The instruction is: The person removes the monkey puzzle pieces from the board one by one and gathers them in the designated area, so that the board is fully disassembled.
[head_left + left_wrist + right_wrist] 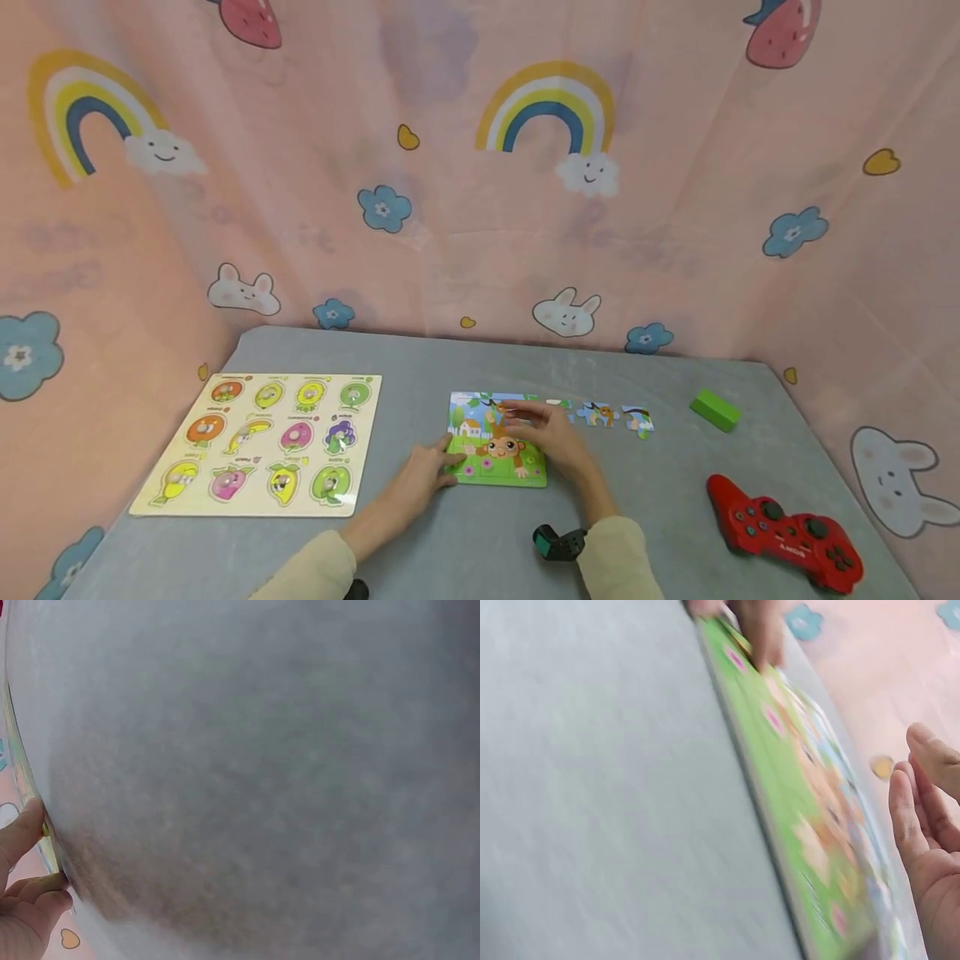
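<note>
Green monkey puzzle board is laid flat on the grey table, mid-table. Its left edge is touched by the left hand, fingers nearly straight, nothing grasped. The right hand is held over the board's upper right, fingers relaxed, nothing visibly clasped. Loose puzzle pieces are seen just right of the board. A fruit peg puzzle lies well left; a red gamepad and green block lie right.

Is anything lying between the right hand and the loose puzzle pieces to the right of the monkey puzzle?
Nothing visible: only bare grey table separates the right hand from the loose pieces beside the monkey puzzle.
</note>
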A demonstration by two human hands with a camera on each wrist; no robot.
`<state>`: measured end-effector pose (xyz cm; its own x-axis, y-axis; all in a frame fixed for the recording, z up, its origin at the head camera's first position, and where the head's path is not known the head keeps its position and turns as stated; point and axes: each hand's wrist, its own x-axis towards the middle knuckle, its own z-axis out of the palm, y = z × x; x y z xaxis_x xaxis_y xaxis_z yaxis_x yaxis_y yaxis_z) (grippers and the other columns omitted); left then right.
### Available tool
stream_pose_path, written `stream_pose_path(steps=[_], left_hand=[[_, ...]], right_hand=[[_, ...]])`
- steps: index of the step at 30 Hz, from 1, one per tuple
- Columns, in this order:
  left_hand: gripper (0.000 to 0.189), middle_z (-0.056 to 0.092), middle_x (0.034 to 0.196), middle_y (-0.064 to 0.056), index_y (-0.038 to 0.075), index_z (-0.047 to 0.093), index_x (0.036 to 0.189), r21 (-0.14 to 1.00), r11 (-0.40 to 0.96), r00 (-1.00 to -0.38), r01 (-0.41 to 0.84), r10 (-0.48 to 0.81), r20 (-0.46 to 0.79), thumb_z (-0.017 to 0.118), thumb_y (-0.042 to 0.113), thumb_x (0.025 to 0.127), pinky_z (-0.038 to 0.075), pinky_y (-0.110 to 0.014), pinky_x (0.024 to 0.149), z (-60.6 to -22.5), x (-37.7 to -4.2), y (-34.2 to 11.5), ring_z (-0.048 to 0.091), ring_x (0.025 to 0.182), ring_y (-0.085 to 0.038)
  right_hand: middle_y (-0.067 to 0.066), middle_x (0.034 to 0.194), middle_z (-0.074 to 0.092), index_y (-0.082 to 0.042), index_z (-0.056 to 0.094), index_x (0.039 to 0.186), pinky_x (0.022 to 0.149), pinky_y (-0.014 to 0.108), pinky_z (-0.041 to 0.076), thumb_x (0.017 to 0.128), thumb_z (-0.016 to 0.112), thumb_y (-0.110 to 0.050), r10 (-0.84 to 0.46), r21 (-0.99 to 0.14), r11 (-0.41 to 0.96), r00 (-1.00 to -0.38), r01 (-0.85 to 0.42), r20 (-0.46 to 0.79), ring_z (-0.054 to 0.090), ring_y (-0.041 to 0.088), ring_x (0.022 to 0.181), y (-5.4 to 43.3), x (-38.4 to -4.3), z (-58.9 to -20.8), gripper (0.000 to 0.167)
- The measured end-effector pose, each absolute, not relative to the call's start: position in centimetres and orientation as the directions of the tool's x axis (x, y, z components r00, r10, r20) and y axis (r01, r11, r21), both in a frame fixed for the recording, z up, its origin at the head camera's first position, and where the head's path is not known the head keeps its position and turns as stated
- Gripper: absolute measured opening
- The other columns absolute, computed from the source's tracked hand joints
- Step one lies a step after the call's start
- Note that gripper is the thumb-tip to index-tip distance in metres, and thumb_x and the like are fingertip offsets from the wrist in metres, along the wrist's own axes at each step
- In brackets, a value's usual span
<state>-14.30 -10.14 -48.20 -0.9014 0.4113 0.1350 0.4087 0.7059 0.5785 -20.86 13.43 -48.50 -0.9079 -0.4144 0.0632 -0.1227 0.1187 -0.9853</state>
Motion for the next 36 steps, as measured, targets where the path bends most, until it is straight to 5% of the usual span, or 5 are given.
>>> stream_pose_path(steps=[11, 18, 28, 36], left_hand=[[0.035, 0.054, 0.122, -0.037, -0.008, 0.069, 0.106, 0.567, 0.704, -0.895, 0.428, 0.418, 0.157, 0.076, 0.001, 0.073, 0.051, -0.047, 0.087, -48.0, -14.7, -10.1, 0.058, 0.108, -0.046], [0.035, 0.054, 0.123, -0.036, -0.007, 0.070, 0.106, 0.564, 0.707, -0.897, 0.426, 0.411, 0.162, 0.077, 0.002, 0.072, 0.052, -0.046, 0.086, -48.0, -14.7, -10.2, 0.059, 0.106, -0.046], [0.034, 0.054, 0.125, -0.034, -0.004, 0.070, 0.107, 0.565, 0.716, -0.901, 0.410, 0.415, 0.128, 0.076, 0.003, 0.074, 0.052, -0.046, 0.086, -48.0, -14.6, -10.0, 0.058, 0.109, -0.045], [0.034, 0.055, 0.124, -0.034, -0.005, 0.070, 0.107, 0.575, 0.714, -0.904, 0.400, 0.410, 0.121, 0.076, 0.001, 0.074, 0.054, -0.044, 0.083, -48.1, -14.6, -10.0, 0.060, 0.107, -0.042]], right_hand=[[0.029, 0.124, 0.055, 0.012, 0.055, 0.125, 0.090, 0.030, 0.052, 0.085, 0.068, 0.003, -0.504, -0.983, 0.134, -0.862, -0.126, 0.042, 0.057, 0.040, 0.111, 10.4, -21.0, -48.9, 0.043], [0.020, 0.094, 0.064, 0.011, 0.065, 0.111, 0.071, 0.024, 0.055, 0.076, 0.077, 0.004, -0.389, -0.937, 0.304, -0.920, -0.175, 0.045, 0.063, 0.026, 0.084, 9.0, -21.0, -48.9, 0.038], [0.013, 0.094, 0.058, 0.005, 0.071, 0.100, 0.060, 0.020, 0.045, 0.069, 0.083, 0.002, -0.342, -0.816, 0.519, -0.937, -0.255, 0.075, 0.048, 0.012, 0.068, 7.9, -20.8, -48.5, 0.033], [0.006, 0.096, 0.066, -0.003, 0.069, 0.101, 0.070, 0.031, 0.049, 0.069, 0.085, -0.006, -0.365, -0.708, 0.643, -0.929, -0.293, 0.053, 0.054, 0.017, 0.080, 7.2, -20.8, -47.9, 0.035]])
